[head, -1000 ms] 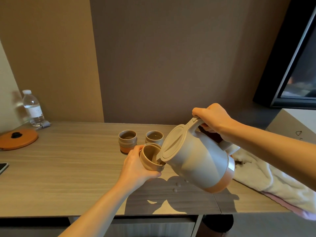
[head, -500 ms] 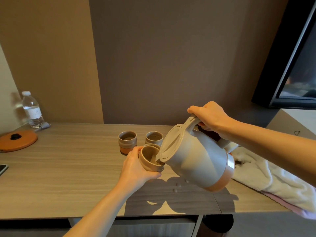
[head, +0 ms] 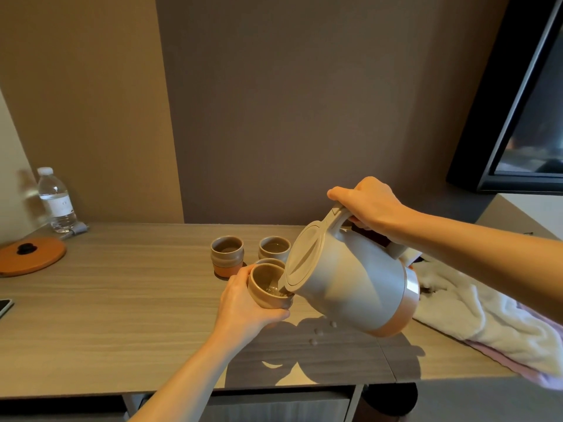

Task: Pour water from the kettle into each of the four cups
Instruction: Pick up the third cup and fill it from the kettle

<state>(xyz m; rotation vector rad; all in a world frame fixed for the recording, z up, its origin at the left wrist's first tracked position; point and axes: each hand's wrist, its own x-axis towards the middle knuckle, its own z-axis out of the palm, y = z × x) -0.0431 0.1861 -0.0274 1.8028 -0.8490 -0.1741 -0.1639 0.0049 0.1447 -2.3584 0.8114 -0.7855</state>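
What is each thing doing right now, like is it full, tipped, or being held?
kettle: tipped, lid shut, spout at held cup
held cup: lifted, tilted, some water inside
back left cup: upright on table
back right cup: upright on table
fourth cup: mostly hidden
water bottle: upright, capped
left hand: gripping held cup
right hand: gripping kettle handle

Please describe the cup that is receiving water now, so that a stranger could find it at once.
On the wooden table, find the tilted grey kettle. The cup is at its spout, inside the left hand. Unlike the other cups behind it, it is lifted and tilted.
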